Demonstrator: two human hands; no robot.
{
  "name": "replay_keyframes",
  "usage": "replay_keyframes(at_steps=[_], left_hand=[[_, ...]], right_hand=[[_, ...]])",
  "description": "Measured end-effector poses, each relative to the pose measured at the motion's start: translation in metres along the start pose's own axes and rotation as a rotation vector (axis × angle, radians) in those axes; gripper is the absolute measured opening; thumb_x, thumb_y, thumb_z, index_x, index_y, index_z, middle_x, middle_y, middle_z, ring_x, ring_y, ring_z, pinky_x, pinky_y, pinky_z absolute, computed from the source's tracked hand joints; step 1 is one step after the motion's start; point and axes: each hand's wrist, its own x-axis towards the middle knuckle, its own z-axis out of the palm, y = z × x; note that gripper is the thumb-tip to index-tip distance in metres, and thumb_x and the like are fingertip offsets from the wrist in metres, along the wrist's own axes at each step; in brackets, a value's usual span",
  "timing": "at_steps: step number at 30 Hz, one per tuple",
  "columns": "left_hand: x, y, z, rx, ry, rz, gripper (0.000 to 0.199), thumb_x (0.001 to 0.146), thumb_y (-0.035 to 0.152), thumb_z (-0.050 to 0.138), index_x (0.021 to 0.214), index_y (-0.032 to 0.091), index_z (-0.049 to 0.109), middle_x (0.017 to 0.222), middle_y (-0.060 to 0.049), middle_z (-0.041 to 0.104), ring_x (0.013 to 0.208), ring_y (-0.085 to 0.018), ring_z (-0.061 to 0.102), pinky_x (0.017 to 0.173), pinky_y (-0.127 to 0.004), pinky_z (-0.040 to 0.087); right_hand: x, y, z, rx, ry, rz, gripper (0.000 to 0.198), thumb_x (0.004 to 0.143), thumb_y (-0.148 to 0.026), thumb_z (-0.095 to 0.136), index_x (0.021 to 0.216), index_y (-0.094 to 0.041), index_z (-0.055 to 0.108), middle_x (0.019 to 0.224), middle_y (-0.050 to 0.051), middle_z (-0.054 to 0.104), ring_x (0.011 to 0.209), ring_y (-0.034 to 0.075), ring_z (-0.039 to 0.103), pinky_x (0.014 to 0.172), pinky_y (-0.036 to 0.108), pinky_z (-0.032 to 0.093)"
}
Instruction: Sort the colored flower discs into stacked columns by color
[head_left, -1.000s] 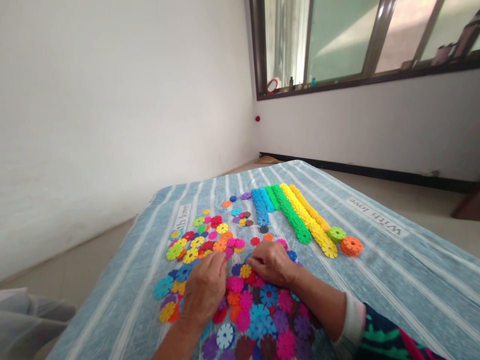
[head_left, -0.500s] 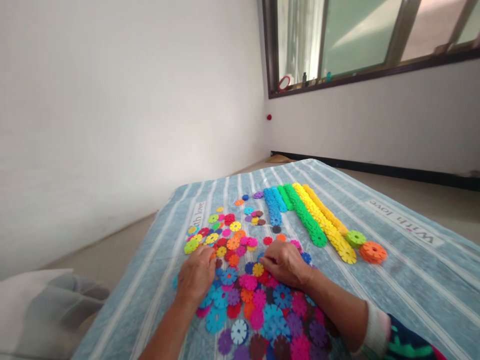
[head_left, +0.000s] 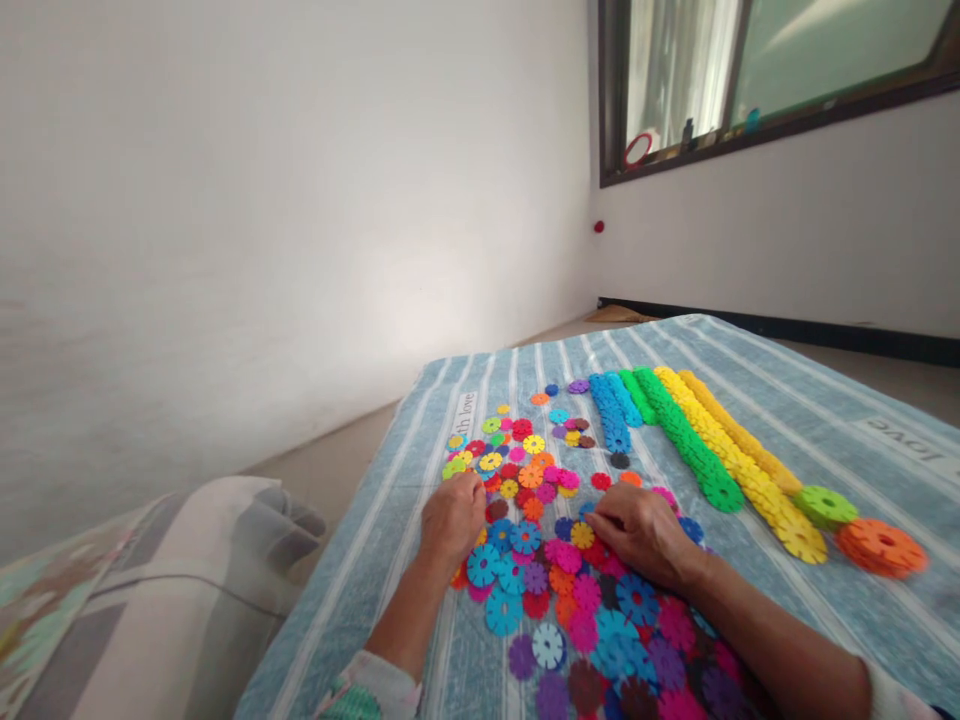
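Many flower-shaped plastic discs in mixed colours lie in a loose pile on the striped blue cloth. My left hand rests at the pile's left edge, fingers curled, beside a blue disc and lime discs. Whatever its fingers hold, if anything, is hidden. Over the middle of the pile, my right hand has its fingers pinched together, close to a yellow disc. I cannot make out anything between those fingertips. A pale blue disc lies nearer to me.
Overlapping rows of blue, green and yellow discs stretch across the cloth at the back right. Lime and orange stacks sit at their near end. Grey-striped fabric is at the left, below the white wall.
The view has turned left, so everything appears farther right. My left hand has shifted slightly forward and left, uncovering blue discs. My right hand stays at about the same spot over the pile.
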Motion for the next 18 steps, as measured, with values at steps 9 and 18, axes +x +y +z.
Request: replay_keyframes(at_steps=[9, 18], left_hand=[[0.004, -0.006, 0.002, -0.040, 0.063, -0.045, 0.024, 0.085, 0.021, 0.041, 0.072, 0.019, 0.061, 0.077, -0.003, 0.067, 0.073, -0.015, 0.058, 0.063, -0.024, 0.034], [0.010, -0.027, 0.006, -0.187, 0.156, -0.098, 0.025, 0.083, 0.022, 0.042, 0.067, 0.018, 0.061, 0.064, 0.001, 0.061, 0.064, -0.012, 0.055, 0.061, -0.022, 0.034]], right_hand=[[0.000, 0.000, -0.001, -0.005, -0.019, 0.000, 0.034, 0.089, -0.030, 0.047, 0.057, -0.018, 0.050, 0.062, 0.001, 0.057, 0.062, 0.013, 0.052, 0.058, 0.026, 0.028], [-0.001, 0.000, -0.001, -0.016, -0.008, -0.004, 0.034, 0.089, -0.030, 0.048, 0.057, -0.018, 0.050, 0.062, 0.000, 0.056, 0.062, 0.012, 0.052, 0.058, 0.026, 0.028]])
